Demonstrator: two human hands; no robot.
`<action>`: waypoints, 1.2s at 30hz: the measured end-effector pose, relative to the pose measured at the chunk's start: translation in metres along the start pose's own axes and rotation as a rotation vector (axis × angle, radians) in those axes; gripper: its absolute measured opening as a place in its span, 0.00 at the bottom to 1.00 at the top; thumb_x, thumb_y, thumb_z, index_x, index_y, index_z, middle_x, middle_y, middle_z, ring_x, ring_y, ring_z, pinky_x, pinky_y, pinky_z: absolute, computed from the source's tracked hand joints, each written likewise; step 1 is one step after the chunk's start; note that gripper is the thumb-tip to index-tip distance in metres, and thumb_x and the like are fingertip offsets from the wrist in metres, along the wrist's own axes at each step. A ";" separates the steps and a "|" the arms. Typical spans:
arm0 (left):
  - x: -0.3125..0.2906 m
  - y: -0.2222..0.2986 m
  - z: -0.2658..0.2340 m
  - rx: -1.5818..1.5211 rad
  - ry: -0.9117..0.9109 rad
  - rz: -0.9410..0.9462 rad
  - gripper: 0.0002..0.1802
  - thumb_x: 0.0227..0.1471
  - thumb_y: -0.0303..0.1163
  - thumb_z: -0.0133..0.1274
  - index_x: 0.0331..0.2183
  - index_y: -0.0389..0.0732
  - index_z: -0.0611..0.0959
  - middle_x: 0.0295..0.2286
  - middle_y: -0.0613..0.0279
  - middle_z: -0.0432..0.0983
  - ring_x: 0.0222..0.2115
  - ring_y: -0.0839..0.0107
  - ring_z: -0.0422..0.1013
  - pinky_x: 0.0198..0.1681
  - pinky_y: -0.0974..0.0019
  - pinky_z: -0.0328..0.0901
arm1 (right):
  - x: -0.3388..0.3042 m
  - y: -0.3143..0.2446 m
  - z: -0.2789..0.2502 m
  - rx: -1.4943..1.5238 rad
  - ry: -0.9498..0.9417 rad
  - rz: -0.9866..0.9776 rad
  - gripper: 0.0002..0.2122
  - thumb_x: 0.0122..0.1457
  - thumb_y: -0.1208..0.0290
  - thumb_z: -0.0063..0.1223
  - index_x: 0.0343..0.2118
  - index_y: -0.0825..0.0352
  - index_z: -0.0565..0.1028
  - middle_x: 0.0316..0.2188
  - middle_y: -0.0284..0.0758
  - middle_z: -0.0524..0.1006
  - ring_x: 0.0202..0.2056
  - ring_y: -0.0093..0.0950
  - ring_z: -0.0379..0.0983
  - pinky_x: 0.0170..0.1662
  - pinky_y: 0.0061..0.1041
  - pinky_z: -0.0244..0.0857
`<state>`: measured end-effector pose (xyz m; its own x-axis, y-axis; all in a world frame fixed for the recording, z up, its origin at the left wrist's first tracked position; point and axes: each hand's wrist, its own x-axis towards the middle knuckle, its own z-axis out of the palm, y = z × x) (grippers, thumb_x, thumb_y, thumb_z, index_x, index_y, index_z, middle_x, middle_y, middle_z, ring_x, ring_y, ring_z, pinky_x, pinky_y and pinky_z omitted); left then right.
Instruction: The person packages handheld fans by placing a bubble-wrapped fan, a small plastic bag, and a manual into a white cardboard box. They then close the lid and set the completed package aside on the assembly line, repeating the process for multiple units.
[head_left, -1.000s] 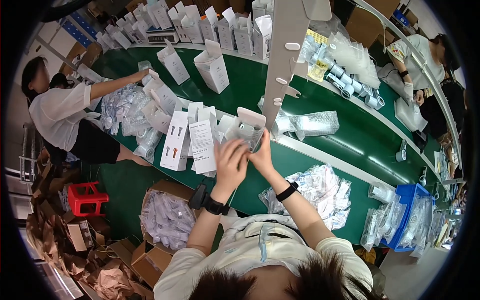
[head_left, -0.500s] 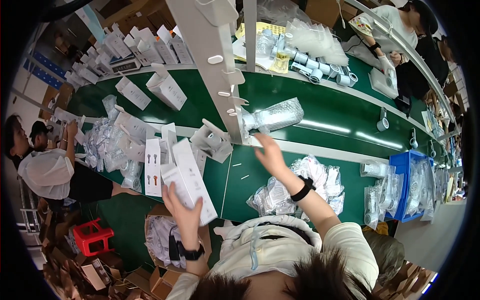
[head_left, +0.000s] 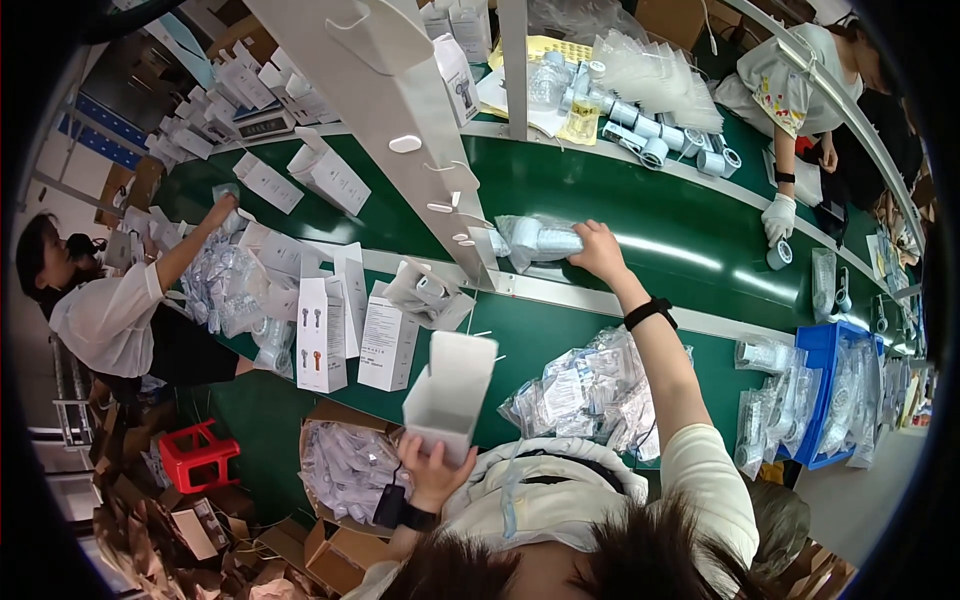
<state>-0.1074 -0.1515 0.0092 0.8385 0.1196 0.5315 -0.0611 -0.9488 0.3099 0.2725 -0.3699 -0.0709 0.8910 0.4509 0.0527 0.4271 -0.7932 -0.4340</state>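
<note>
My left hand (head_left: 435,475) is wrapped round the lower end of a white cardboard box (head_left: 452,385), which is tilted in front of my chest with its top flaps open. Farther off, my right hand (head_left: 600,252) grips the right end of a pale grey handheld device in a bubble-wrap bag (head_left: 540,242), lying on the green belt (head_left: 690,265) beside the metal post. Nearer me, a pile of clear plastic packets (head_left: 590,390) lies on the green bench. Left of the box stand more white boxes (head_left: 388,345), and an opened box (head_left: 428,295) shows a grey part inside.
A metal post (head_left: 400,140) rises between bench and belt. At right, a blue bin (head_left: 825,400) holds bagged devices. A co-worker (head_left: 130,300) reaches over bags at left; a gloved hand (head_left: 780,218) works across the belt. A red stool (head_left: 198,455) and a carton (head_left: 345,460) are below.
My right hand has moved away from me and right, and has taken hold of the bubble-wrapped device. My left hand has brought the box right, turning its open end up.
</note>
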 end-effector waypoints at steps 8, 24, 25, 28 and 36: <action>0.080 0.032 0.121 -0.412 -0.011 -0.153 0.63 0.26 0.40 0.66 0.55 0.40 0.40 0.52 0.34 0.34 0.52 0.39 0.40 0.48 0.42 0.44 | -0.112 -0.010 -0.100 0.726 0.395 0.427 0.21 0.39 0.69 0.59 0.39 0.67 0.68 0.39 0.42 0.72 0.38 0.34 0.70 0.39 0.25 0.65; 0.104 0.045 0.119 -0.880 -0.200 -0.042 0.45 0.31 0.37 0.64 0.48 0.37 0.57 0.46 0.46 0.54 0.45 0.51 0.56 0.48 0.57 0.54 | -0.184 -0.072 -0.022 2.441 0.254 0.586 0.29 0.44 0.55 0.43 0.51 0.60 0.60 0.51 0.39 0.61 0.51 0.40 0.56 0.53 0.52 0.45; 0.107 0.049 0.120 -1.072 -0.174 -0.125 0.42 0.31 0.36 0.64 0.46 0.37 0.59 0.46 0.46 0.55 0.45 0.51 0.57 0.48 0.58 0.54 | -0.183 -0.076 -0.031 2.403 0.216 0.617 0.29 0.44 0.56 0.43 0.51 0.61 0.61 0.50 0.39 0.62 0.51 0.39 0.57 0.54 0.50 0.46; 0.119 0.050 0.111 -1.147 -0.229 -0.198 0.37 0.30 0.32 0.64 0.42 0.37 0.62 0.47 0.46 0.55 0.46 0.50 0.58 0.48 0.59 0.55 | -0.186 -0.061 -0.062 2.265 0.326 0.479 0.28 0.44 0.58 0.43 0.49 0.65 0.62 0.47 0.41 0.66 0.47 0.37 0.63 0.53 0.39 0.53; 0.110 0.055 0.114 -0.882 -0.315 -0.251 0.35 0.28 0.26 0.64 0.37 0.40 0.59 0.47 0.46 0.56 0.47 0.56 0.59 0.47 0.62 0.58 | -0.153 -0.125 -0.154 0.648 0.309 0.390 0.16 0.40 0.65 0.52 0.32 0.68 0.69 0.25 0.38 0.74 0.28 0.33 0.71 0.33 0.26 0.64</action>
<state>0.0436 -0.2236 -0.0050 0.9814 0.0828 0.1734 -0.1372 -0.3304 0.9338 0.1066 -0.4028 0.1136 0.9998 -0.0172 -0.0048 -0.0118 -0.4329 -0.9014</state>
